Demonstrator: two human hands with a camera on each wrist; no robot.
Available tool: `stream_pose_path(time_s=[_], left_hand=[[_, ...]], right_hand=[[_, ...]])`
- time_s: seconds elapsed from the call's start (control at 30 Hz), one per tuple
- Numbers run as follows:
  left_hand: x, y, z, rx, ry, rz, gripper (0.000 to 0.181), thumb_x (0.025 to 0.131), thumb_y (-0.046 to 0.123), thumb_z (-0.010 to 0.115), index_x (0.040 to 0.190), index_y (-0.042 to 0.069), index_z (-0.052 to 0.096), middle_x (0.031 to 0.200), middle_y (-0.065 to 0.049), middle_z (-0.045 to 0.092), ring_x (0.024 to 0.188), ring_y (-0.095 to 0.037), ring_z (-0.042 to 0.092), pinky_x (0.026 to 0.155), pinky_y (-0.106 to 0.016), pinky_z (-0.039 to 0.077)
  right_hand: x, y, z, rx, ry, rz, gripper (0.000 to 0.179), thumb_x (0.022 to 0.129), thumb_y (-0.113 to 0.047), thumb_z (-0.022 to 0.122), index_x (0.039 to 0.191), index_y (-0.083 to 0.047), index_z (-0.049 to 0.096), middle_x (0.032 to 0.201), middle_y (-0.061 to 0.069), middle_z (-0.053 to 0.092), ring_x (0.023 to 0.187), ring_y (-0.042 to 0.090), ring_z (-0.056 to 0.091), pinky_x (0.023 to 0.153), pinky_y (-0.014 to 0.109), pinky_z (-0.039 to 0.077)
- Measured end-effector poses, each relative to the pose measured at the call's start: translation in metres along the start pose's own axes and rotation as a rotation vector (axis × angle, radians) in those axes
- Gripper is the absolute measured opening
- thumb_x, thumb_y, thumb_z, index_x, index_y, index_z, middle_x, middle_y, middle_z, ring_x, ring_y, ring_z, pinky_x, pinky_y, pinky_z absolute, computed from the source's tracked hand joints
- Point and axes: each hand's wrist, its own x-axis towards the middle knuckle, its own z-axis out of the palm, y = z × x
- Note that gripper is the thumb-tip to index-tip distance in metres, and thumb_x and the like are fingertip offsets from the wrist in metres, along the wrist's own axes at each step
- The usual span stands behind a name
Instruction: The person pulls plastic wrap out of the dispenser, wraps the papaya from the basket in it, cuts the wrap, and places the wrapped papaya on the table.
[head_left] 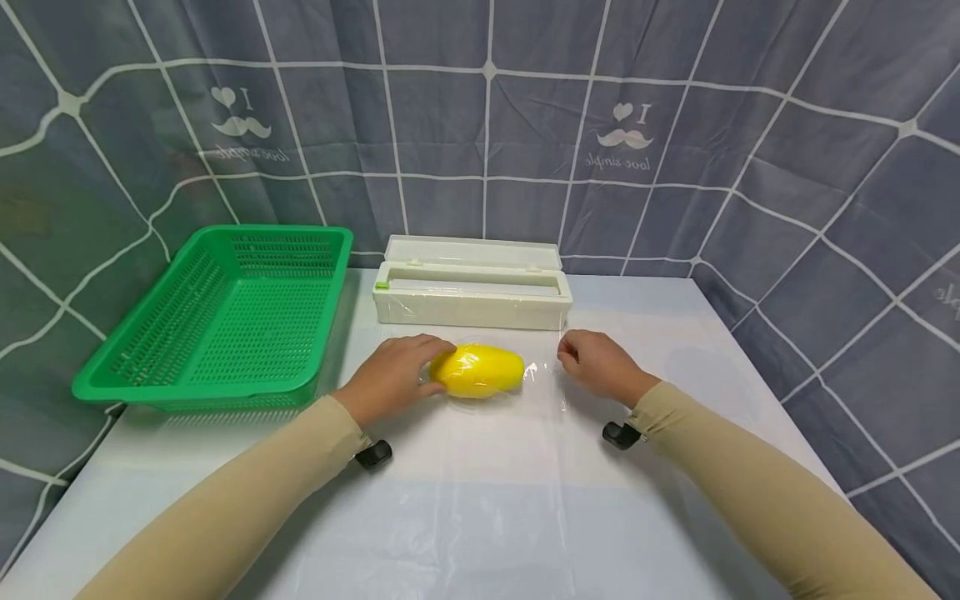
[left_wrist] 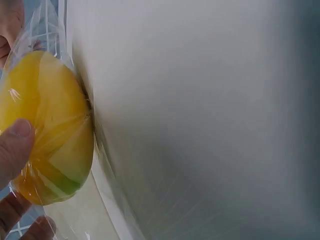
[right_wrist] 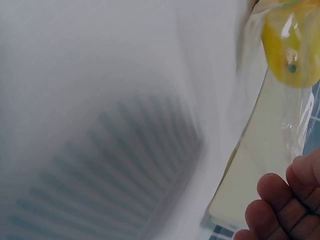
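Observation:
A smooth, oblong yellow fruit (head_left: 480,372), its exact kind unclear, lies on the table in clear cling film (right_wrist: 295,115). In the left wrist view the fruit (left_wrist: 55,110) shows a green patch and creased film over its skin. My left hand (head_left: 393,375) grips its left end, thumb on the near side and fingers beyond. Right of the fruit, my right hand (head_left: 600,362) has curled fingers and pinches the film's twisted-looking end between thumb and forefinger. Just behind the fruit is a white cling film dispenser box (head_left: 472,310), lid raised.
At the left stands a green perforated basket (head_left: 322,333). The white table (head_left: 465,533) is bounded by a grey curtain (head_left: 525,125) with white grid lines at the back and sides. A small green piece (head_left: 382,285) sits on the dispenser's left end.

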Motion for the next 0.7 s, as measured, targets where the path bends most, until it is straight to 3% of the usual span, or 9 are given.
stream_pose_path(time_s=[0.17, 0.3, 0.4, 0.47, 0.57, 0.7], left_hand=[[0.0, -0.002, 0.0, -0.027, -0.004, -0.019, 0.058, 0.089, 0.026, 0.086, 0.141, 0.013, 0.063, 0.142, -0.004, 0.067, 0.133, -0.027, 0.062, 0.115, -0.053, 0.046], [0.003, -0.002, 0.0, -0.023, -0.011, -0.013, 0.06, 0.089, 0.027, 0.086, 0.142, 0.013, 0.061, 0.141, -0.004, 0.066, 0.132, -0.029, 0.062, 0.114, -0.054, 0.046], [0.005, -0.002, 0.0, -0.01, -0.024, -0.015, 0.066, 0.089, 0.028, 0.086, 0.146, 0.015, 0.058, 0.143, -0.005, 0.065, 0.133, -0.03, 0.061, 0.114, -0.056, 0.046], [0.006, -0.002, 0.0, 0.005, -0.039, -0.014, 0.071, 0.089, 0.029, 0.086, 0.151, 0.017, 0.054, 0.144, -0.006, 0.064, 0.133, -0.032, 0.061, 0.113, -0.057, 0.046], [0.008, -0.001, 0.0, 0.022, -0.058, -0.006, 0.074, 0.089, 0.03, 0.086, 0.154, 0.02, 0.052, 0.143, -0.008, 0.063, 0.129, -0.034, 0.062, 0.112, -0.058, 0.046], [0.009, 0.0, 0.0, 0.022, -0.065, 0.0, 0.072, 0.089, 0.031, 0.086, 0.152, 0.022, 0.055, 0.139, -0.008, 0.063, 0.124, -0.034, 0.062, 0.111, -0.057, 0.045]], right_hand=[[-0.006, 0.001, -0.002, -0.039, 0.095, -0.035, 0.019, 0.104, -0.007, 0.055, 0.108, 0.002, 0.071, 0.098, 0.013, 0.072, 0.091, 0.027, 0.066, 0.086, 0.044, 0.056], [-0.02, -0.025, -0.005, -0.08, 0.182, -0.185, 0.028, 0.104, -0.01, 0.059, 0.127, 0.004, 0.068, 0.127, 0.019, 0.072, 0.121, 0.037, 0.065, 0.108, 0.053, 0.051], [-0.028, -0.048, 0.001, -0.121, 0.106, -0.334, 0.046, 0.103, -0.024, 0.067, 0.142, 0.001, 0.061, 0.145, 0.017, 0.064, 0.135, 0.037, 0.059, 0.117, 0.053, 0.046], [-0.029, -0.057, 0.008, -0.136, 0.011, -0.376, 0.061, 0.101, -0.033, 0.07, 0.15, 0.0, 0.054, 0.156, 0.017, 0.055, 0.143, 0.036, 0.053, 0.121, 0.053, 0.042], [-0.025, -0.063, 0.018, -0.159, -0.072, -0.329, 0.076, 0.1, -0.041, 0.073, 0.158, -0.002, 0.044, 0.165, 0.015, 0.044, 0.151, 0.035, 0.045, 0.125, 0.05, 0.037], [-0.015, -0.063, 0.025, -0.142, -0.065, -0.267, 0.08, 0.096, -0.04, 0.078, 0.157, -0.001, 0.044, 0.162, 0.016, 0.048, 0.148, 0.035, 0.048, 0.124, 0.049, 0.039]])
